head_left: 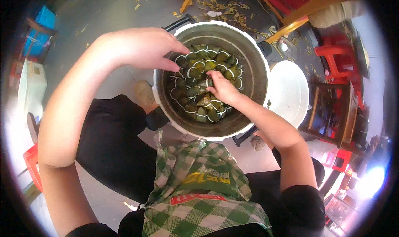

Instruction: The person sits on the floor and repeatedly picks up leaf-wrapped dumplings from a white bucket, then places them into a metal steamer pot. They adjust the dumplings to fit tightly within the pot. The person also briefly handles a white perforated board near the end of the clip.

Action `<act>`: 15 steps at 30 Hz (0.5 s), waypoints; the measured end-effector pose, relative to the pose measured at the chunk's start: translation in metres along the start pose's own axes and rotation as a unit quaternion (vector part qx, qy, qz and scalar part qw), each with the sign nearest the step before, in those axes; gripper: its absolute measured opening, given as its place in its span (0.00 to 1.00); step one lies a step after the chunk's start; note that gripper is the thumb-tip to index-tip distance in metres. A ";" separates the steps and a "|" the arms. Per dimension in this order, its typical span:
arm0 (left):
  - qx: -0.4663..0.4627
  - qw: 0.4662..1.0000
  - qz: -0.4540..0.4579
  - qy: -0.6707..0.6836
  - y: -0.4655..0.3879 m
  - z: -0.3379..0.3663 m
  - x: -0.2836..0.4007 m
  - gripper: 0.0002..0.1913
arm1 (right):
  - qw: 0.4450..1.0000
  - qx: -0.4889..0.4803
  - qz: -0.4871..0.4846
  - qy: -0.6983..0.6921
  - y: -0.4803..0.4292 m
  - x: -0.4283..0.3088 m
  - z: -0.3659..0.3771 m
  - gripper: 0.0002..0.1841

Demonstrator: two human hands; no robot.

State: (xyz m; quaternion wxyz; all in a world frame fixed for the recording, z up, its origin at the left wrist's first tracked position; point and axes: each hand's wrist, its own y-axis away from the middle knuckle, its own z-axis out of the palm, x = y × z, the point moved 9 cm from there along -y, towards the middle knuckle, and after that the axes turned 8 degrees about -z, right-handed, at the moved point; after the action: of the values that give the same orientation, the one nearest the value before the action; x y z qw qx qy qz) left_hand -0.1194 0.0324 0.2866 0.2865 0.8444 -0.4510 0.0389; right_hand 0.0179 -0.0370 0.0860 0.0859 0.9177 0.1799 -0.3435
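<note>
A large deep metal pot (254, 71) with a pale rim and black handles stands on the floor before me. Rings of leaf-wrapped zongzi (210, 65), tied with white string, are packed inside it. My right hand (223, 85) reaches in from the right, its thumb and fingers around one zongzi (204, 83) near the middle. Over the pot's left side hovers my left hand (156, 50), thumb and fingers apart, with nothing visible between them. Its fingertips are near the zongzi at the upper left.
A white round basin (291, 93) lies right of the pot. Scattered dry leaf scraps (215, 4) cover the floor beyond it. Wooden legs (288, 29) of furniture and a red plastic stool (336, 56) stand at the right. My green checked apron (202, 174) hangs between my knees.
</note>
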 end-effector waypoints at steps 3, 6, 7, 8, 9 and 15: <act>-0.016 1.000 -0.017 -0.007 0.004 0.002 -0.006 0.26 | 0.991 -0.091 -0.005 0.102 -0.014 0.014 0.038 0.23; -0.025 0.999 -0.039 0.007 0.004 0.003 -0.015 0.25 | 0.968 -0.123 -0.005 0.217 -0.026 0.024 0.054 0.20; -0.024 0.999 -0.042 0.010 0.003 0.003 -0.017 0.25 | 0.962 -0.104 -0.017 0.250 -0.031 0.022 0.055 0.19; -0.022 0.999 -0.038 0.014 0.002 0.003 -0.018 0.25 | 0.949 -0.087 -0.010 0.302 -0.034 0.025 0.055 0.14; -0.023 0.999 -0.033 0.021 0.000 0.003 -0.018 0.25 | 0.950 -0.086 0.012 0.300 -0.035 0.029 0.058 0.14; -0.022 0.999 -0.017 0.022 -0.005 0.003 -0.010 0.24 | 0.948 -0.055 0.089 0.301 -0.034 0.027 0.043 0.13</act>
State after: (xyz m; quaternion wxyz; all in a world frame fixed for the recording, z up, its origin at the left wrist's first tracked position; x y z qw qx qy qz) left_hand -0.1226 0.0403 0.2782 0.3155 0.8442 -0.4312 0.0433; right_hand -0.0026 -0.0104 0.0346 0.1083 0.9845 0.1339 -0.0318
